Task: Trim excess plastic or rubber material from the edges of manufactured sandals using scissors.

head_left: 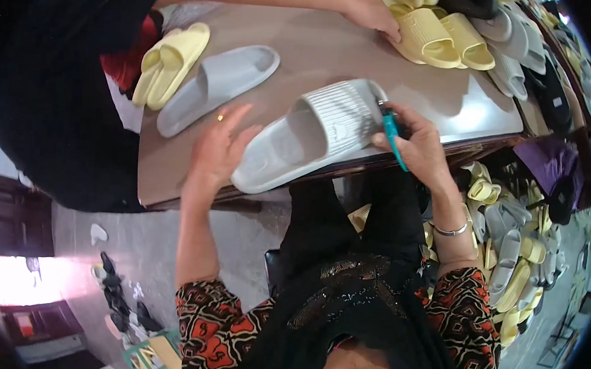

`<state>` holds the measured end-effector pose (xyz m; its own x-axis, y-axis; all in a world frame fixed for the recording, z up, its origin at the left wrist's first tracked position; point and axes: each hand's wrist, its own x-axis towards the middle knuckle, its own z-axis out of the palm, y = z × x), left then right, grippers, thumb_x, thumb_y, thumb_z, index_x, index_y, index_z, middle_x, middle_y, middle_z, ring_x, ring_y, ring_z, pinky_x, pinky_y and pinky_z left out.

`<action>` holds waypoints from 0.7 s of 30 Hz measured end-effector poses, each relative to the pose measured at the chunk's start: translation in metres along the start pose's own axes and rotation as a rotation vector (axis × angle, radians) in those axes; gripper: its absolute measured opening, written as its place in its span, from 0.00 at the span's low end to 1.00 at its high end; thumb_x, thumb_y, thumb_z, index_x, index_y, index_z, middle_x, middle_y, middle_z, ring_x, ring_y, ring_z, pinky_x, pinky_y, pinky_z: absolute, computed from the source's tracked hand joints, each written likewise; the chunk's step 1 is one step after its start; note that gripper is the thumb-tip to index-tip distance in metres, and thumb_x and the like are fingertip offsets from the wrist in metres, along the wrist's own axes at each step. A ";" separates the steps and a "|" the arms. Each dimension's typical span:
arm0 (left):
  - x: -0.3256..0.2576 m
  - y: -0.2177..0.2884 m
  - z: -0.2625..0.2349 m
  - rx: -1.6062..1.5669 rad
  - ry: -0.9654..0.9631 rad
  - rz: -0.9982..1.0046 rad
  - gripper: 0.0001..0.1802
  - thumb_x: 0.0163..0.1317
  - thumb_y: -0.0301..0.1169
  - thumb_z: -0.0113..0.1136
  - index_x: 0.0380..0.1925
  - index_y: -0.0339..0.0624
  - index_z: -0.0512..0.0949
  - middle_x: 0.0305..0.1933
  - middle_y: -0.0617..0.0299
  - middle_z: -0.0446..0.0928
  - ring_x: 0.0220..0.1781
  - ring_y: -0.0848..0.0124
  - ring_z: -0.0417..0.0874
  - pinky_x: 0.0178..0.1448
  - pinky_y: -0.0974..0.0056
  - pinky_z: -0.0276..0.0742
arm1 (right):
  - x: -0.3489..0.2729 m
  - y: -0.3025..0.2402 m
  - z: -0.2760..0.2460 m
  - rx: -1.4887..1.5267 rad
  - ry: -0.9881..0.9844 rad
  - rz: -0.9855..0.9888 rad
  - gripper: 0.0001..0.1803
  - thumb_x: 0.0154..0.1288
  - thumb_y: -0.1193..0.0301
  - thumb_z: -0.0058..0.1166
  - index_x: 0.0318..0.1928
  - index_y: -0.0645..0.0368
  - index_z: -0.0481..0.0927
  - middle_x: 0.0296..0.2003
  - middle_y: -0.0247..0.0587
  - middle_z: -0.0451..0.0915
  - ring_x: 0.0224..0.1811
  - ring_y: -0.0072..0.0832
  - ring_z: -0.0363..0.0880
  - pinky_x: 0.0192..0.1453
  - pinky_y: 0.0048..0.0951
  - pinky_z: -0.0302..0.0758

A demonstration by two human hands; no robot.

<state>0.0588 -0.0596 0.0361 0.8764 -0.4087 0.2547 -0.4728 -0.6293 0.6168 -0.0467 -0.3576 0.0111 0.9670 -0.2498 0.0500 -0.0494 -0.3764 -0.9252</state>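
Observation:
A grey slide slipper (284, 149) with a ribbed strap lies at the table's near edge, its heel toward my left hand (219, 145). That hand is open, fingers spread, with the thumb close to the heel's rim; whether it touches is unclear. In my right hand (418, 142) is a small teal-handled tool (393, 140), its metal tip at the slipper's toe end. The tip's exact kind is too small to make out. Beyond my left hand rests a second grey slipper (217, 86), apart from the first.
A co-worker's hand (376, 15) touches yellow slippers (432, 40) at the far right of the brown table (165, 182). A yellow pair (170, 66) lies far left. More grey slippers (515, 35) stack at the right. Many slippers pile on the floor (509, 261) below right.

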 end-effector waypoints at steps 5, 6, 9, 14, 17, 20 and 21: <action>0.010 -0.036 -0.018 0.065 -0.234 -0.029 0.15 0.59 0.36 0.57 0.40 0.35 0.78 0.42 0.48 0.76 0.39 0.55 0.79 0.44 0.59 0.72 | -0.001 -0.006 0.001 -0.066 0.003 -0.066 0.29 0.49 0.70 0.68 0.54 0.61 0.75 0.33 0.33 0.79 0.36 0.18 0.74 0.43 0.24 0.73; 0.010 -0.033 -0.020 0.017 -0.251 -0.143 0.14 0.59 0.35 0.57 0.38 0.34 0.78 0.40 0.48 0.76 0.38 0.55 0.79 0.43 0.60 0.72 | 0.000 -0.009 0.001 -0.068 0.044 -0.061 0.29 0.49 0.70 0.68 0.54 0.61 0.75 0.33 0.33 0.79 0.36 0.18 0.74 0.43 0.24 0.73; 0.013 -0.049 -0.016 0.152 -0.288 -0.089 0.11 0.58 0.30 0.57 0.36 0.31 0.77 0.33 0.55 0.74 0.34 0.66 0.75 0.40 0.66 0.71 | 0.003 -0.014 -0.001 -0.053 -0.011 -0.005 0.30 0.49 0.66 0.68 0.53 0.61 0.75 0.32 0.39 0.80 0.36 0.21 0.75 0.43 0.26 0.73; 0.012 -0.049 -0.009 0.070 -0.170 0.076 0.10 0.55 0.27 0.59 0.36 0.33 0.77 0.35 0.56 0.74 0.33 0.68 0.74 0.39 0.66 0.71 | 0.005 -0.017 -0.002 -0.078 -0.064 0.016 0.30 0.48 0.64 0.68 0.52 0.61 0.75 0.31 0.43 0.80 0.35 0.27 0.78 0.43 0.28 0.74; 0.009 -0.043 -0.005 0.056 -0.108 0.031 0.09 0.54 0.24 0.59 0.35 0.33 0.77 0.34 0.57 0.73 0.33 0.68 0.74 0.39 0.66 0.71 | 0.005 -0.009 -0.001 -0.143 -0.038 -0.021 0.30 0.48 0.62 0.68 0.51 0.61 0.76 0.33 0.46 0.81 0.36 0.32 0.80 0.44 0.31 0.74; 0.003 -0.054 -0.012 0.083 -0.138 0.044 0.10 0.53 0.27 0.61 0.35 0.35 0.77 0.33 0.55 0.74 0.34 0.63 0.75 0.39 0.63 0.71 | 0.000 -0.005 0.000 -0.201 0.008 -0.088 0.29 0.46 0.60 0.68 0.49 0.60 0.77 0.35 0.54 0.81 0.40 0.48 0.80 0.45 0.41 0.75; 0.004 -0.058 -0.014 0.101 -0.154 0.042 0.11 0.52 0.28 0.61 0.35 0.36 0.77 0.33 0.55 0.75 0.35 0.61 0.76 0.39 0.62 0.71 | -0.001 -0.005 -0.001 -0.203 0.020 -0.084 0.29 0.46 0.60 0.68 0.49 0.60 0.77 0.35 0.54 0.81 0.40 0.48 0.80 0.45 0.41 0.75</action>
<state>0.0917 -0.0153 0.0119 0.8350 -0.5274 0.1573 -0.5223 -0.6694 0.5282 -0.0479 -0.3561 0.0157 0.9647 -0.2274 0.1331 -0.0205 -0.5682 -0.8226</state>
